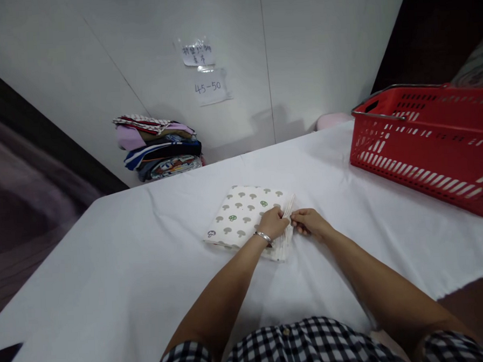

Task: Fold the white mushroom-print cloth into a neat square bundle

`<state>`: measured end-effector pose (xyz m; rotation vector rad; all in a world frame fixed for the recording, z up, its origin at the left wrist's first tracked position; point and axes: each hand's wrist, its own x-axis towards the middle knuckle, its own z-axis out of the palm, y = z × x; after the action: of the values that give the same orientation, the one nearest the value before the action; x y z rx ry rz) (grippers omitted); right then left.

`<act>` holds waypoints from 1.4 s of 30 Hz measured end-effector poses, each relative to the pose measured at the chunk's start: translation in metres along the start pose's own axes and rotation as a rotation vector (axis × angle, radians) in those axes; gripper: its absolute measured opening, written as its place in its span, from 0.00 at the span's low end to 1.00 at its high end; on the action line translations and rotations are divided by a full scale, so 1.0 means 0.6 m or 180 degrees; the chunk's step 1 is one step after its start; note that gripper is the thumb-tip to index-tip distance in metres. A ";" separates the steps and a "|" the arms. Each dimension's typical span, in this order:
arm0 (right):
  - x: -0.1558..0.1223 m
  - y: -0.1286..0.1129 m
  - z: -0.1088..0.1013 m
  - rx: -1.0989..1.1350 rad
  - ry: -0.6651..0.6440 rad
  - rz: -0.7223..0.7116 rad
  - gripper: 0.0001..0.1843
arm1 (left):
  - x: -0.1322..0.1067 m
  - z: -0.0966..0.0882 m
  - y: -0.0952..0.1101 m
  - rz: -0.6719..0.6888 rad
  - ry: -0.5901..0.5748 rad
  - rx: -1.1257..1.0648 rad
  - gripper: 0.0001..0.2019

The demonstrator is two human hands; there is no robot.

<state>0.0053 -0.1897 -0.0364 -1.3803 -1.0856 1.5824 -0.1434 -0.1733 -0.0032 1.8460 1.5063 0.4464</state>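
A folded cloth (237,213) lies flat on the white-covered table. It is off-white with grey mushroom prints and a few green and dark ones. My left hand (273,223), a silver bangle at its wrist, rests over the right part of the cloth, its fingers closed on the stacked layers near the right edge. Just right of that edge, my right hand (310,223) pinches the cloth's border between thumb and fingertips. Several layers fan out along this side, partly hidden under my left hand.
A red plastic basket (418,155) with a metal handle stands at the table's right. Beyond the far edge is a stack of folded fabrics (162,147) against the wall. Two paper signs (212,88) are taped above. A pinkish rounded object (333,120) shows behind the table.
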 end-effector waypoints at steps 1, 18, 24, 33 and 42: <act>0.000 -0.001 0.001 0.0012 0.0006 -0.0003 0.10 | 0.001 -0.001 -0.001 -0.0100 -0.0080 -0.0208 0.03; -0.003 -0.004 0.011 0.0142 0.0020 -0.0258 0.12 | -0.003 -0.006 0.004 -0.0585 -0.0159 -0.1038 0.04; -0.003 -0.003 0.013 0.0140 0.0042 -0.0370 0.13 | -0.006 0.000 0.004 0.0002 0.0200 0.0171 0.08; 0.000 0.002 -0.004 -0.0313 0.0048 -0.0463 0.08 | 0.000 0.018 0.024 0.0034 0.0174 0.1361 0.11; 0.015 0.015 -0.001 -0.0840 0.0056 -0.0772 0.12 | -0.017 0.021 0.027 0.0266 0.0367 0.1465 0.09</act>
<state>0.0048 -0.1846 -0.0480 -1.3673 -1.4327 1.2848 -0.1263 -0.1882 0.0008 2.2754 1.7204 0.2604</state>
